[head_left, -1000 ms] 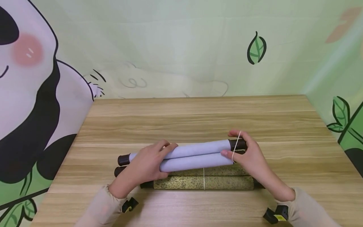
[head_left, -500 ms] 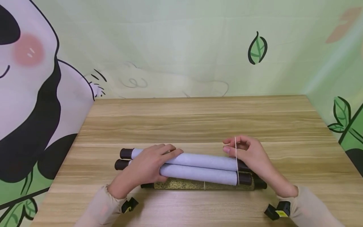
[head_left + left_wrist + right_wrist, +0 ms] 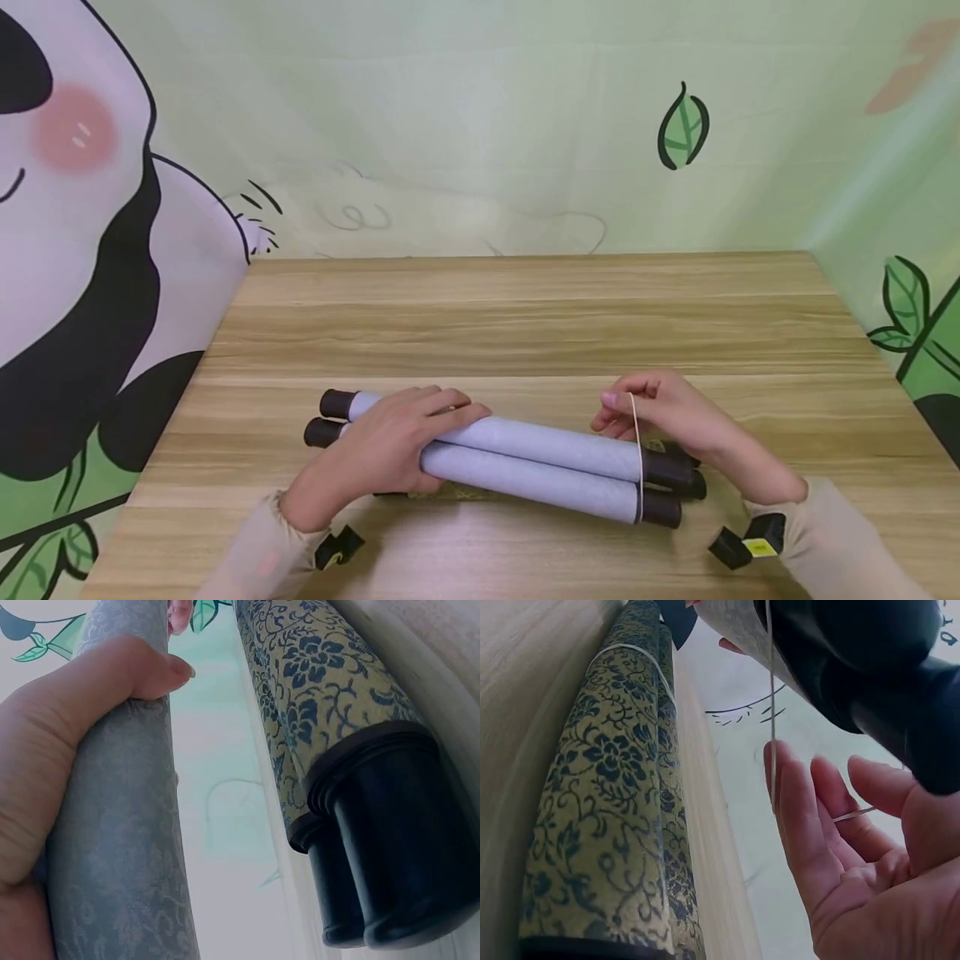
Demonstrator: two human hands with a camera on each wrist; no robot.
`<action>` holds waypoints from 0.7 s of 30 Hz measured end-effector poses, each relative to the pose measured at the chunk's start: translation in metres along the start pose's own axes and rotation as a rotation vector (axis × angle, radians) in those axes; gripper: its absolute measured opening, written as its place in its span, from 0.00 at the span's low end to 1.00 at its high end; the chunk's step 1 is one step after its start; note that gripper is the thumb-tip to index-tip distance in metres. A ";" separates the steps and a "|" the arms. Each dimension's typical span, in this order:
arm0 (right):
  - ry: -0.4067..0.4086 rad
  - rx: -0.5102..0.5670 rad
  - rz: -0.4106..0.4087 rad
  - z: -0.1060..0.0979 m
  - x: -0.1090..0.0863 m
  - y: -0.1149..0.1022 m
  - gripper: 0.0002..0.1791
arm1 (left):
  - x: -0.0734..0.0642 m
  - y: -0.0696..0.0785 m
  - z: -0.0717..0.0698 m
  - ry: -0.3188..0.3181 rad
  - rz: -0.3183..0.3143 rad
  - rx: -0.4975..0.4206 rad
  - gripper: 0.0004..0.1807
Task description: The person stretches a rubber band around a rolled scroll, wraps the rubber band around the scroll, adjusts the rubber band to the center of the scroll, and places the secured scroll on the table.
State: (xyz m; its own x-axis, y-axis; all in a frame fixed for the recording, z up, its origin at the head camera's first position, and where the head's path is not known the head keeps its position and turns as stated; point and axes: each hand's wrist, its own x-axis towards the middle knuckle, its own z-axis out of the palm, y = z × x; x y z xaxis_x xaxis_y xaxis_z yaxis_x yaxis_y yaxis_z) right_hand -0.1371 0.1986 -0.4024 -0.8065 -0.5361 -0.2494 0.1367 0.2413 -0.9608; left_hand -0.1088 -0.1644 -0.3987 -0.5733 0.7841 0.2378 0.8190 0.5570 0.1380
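Observation:
Two pale blue scrolls with dark end knobs lie side by side, a front scroll (image 3: 540, 485) and a rear scroll (image 3: 555, 439). My left hand (image 3: 397, 437) grips both near their left ends, its thumb (image 3: 112, 671) over the blue fabric in the left wrist view. They are raised and slant down to the right. A thin white elastic band (image 3: 638, 450) crosses their right ends. My right hand (image 3: 667, 412) holds this band stretched, hooked round its bent fingers. Below lie gold-and-navy patterned scrolls (image 3: 600, 787), mostly hidden in the head view.
Another white band (image 3: 626, 649) circles the patterned scrolls, whose black knobs (image 3: 405, 832) show in the left wrist view. Everything is over a wood-grain table (image 3: 487, 325). A green printed cloth (image 3: 480, 133) hangs behind it.
The blue scrolls' right ends have swung toward the near edge and down. My right hand has drawn the band off to their far side; my left hand keeps its grip.

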 end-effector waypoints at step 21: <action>-0.246 0.287 0.003 -0.004 -0.004 0.009 0.20 | -0.004 -0.006 -0.001 0.043 -0.042 -0.109 0.49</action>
State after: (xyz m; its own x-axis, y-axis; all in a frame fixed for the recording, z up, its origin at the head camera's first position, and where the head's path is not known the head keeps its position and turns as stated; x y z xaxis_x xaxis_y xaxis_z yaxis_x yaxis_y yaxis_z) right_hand -0.1348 0.2058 -0.4092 -0.6483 -0.7225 -0.2400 0.3224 0.0250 -0.9463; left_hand -0.1114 -0.1718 -0.3993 -0.6078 0.7468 0.2700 0.7932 0.5545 0.2518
